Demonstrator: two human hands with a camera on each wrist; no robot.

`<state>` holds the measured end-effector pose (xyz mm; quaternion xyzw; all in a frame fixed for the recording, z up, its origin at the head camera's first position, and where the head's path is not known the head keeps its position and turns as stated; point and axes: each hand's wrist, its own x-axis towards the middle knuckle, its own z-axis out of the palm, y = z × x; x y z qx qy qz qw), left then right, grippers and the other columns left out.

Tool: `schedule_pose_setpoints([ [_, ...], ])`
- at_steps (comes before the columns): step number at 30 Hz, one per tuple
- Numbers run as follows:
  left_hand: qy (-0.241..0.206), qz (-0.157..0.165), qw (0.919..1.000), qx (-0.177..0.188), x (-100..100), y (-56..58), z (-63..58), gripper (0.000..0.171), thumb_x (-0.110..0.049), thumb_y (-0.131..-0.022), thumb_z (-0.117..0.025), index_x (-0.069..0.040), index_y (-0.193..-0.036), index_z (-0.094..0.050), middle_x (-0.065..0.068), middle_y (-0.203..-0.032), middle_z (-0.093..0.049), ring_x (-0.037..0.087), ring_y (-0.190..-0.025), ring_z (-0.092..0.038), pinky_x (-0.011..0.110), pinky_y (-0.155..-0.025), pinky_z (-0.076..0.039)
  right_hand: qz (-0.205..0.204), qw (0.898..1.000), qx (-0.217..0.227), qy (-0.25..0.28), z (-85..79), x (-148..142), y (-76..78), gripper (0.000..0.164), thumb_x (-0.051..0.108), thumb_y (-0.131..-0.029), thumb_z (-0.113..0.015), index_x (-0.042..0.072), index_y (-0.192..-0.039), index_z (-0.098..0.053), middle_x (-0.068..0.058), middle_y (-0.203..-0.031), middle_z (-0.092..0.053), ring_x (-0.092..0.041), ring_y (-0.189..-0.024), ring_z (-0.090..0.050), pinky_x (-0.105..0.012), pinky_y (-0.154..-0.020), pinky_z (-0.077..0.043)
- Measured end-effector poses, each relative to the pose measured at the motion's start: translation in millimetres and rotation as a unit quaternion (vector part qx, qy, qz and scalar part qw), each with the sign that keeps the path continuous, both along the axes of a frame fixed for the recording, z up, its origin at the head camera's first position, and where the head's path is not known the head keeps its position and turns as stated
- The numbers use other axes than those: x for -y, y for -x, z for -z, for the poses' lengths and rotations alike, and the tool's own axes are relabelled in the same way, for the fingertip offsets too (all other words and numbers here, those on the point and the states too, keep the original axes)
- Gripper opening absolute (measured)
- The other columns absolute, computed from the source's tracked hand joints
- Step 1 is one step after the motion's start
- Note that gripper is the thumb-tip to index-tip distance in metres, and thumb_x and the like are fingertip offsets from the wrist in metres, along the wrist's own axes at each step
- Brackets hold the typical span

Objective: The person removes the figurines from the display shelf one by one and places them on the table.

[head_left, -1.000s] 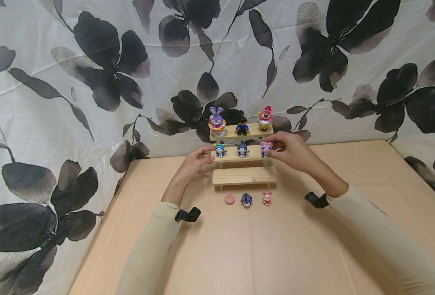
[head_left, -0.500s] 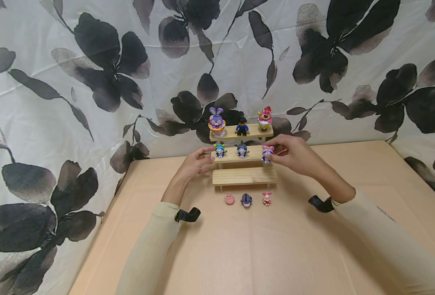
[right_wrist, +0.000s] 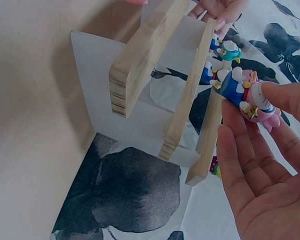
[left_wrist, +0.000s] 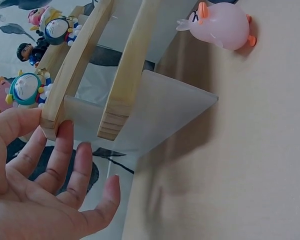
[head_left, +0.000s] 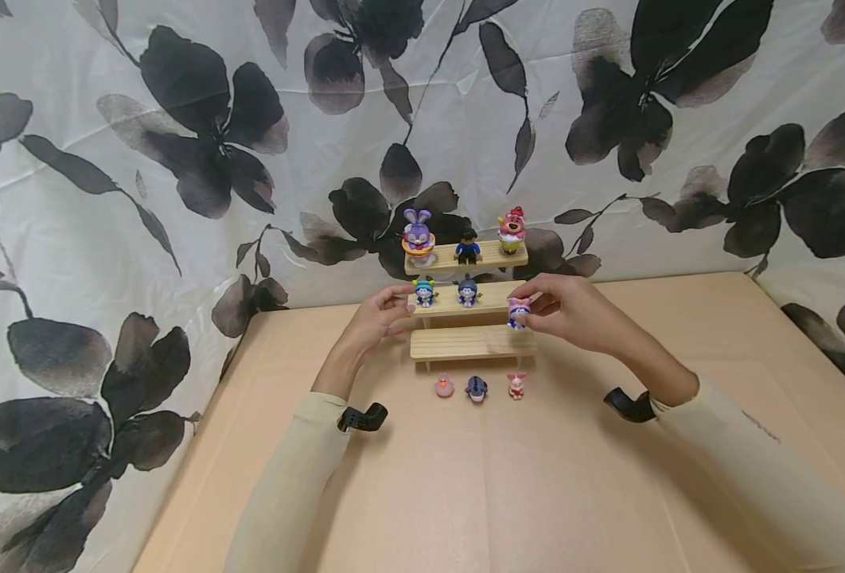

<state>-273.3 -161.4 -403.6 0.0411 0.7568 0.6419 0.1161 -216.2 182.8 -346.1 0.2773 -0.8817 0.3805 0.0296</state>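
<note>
A three-tier wooden shelf [head_left: 473,344] with translucent side panels stands at the back of the table. My right hand [head_left: 569,312] pinches a small figurine with a pink hood [right_wrist: 257,100] and blue clothes between thumb and fingers. In the head view it hangs in front of the middle tier's right end, above the bottom tier. My left hand [head_left: 375,322] grips the left end of the middle plank [left_wrist: 72,75], with the thumb on one face and fingertips on the other. On that tier stand a teal-hooded figurine [head_left: 424,294] and a dark-hooded figurine [head_left: 468,292].
The top tier carries a purple rabbit figure [head_left: 418,239], a toy man in blue [head_left: 468,248] and a pink bear figure [head_left: 512,231]. In front of the shelf sit a pink duck [head_left: 444,387], a dark blue figurine [head_left: 476,388] and a pink pig [head_left: 515,386].
My right hand has taken the pink-hooded figurine off the middle tier's right end and brought it forward and slightly down. My left hand stays at the middle plank.
</note>
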Motion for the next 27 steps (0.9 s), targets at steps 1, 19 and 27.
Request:
schedule_pose_setpoints([
  [1,0.000,-0.001,1.0000,-0.001,0.2,0.4,0.0,0.040,-0.015,-0.100,-0.064,-0.015,-0.139,-0.060,0.002,-0.111,-0.056,0.022,-0.107,-0.056,0.059,-0.104,-0.043,-0.001,1.000,0.000,-0.002,0.2,0.0,0.0,0.027,0.010,-0.090,-0.078,0.008,-0.116,-0.072,-0.004,-0.108,-0.072,-0.017,-0.091,-0.071,-0.033,-0.078,-0.059],
  [19,0.007,0.001,1.0000,-0.006,-0.2,10.0,-1.3,0.044,-0.014,-0.097,-0.068,-0.015,-0.140,-0.060,0.005,-0.117,-0.053,0.016,-0.102,-0.053,0.059,-0.101,-0.043,-0.036,0.999,-0.006,-0.023,5.6,-1.6,-3.4,0.030,0.002,-0.086,-0.076,0.009,-0.116,-0.073,-0.002,-0.107,-0.072,-0.015,-0.091,-0.071,-0.033,-0.079,-0.060],
  [27,0.004,-0.005,1.0000,0.000,-1.2,14.2,-0.9,0.042,-0.013,-0.098,-0.067,-0.015,-0.139,-0.060,0.003,-0.115,-0.054,0.016,-0.101,-0.055,0.058,-0.100,-0.044,-0.054,0.998,-0.006,-0.030,8.3,-3.2,-9.9,0.028,0.000,-0.087,-0.073,0.010,-0.113,-0.073,-0.001,-0.109,-0.070,-0.013,-0.091,-0.070,-0.035,-0.082,-0.059],
])
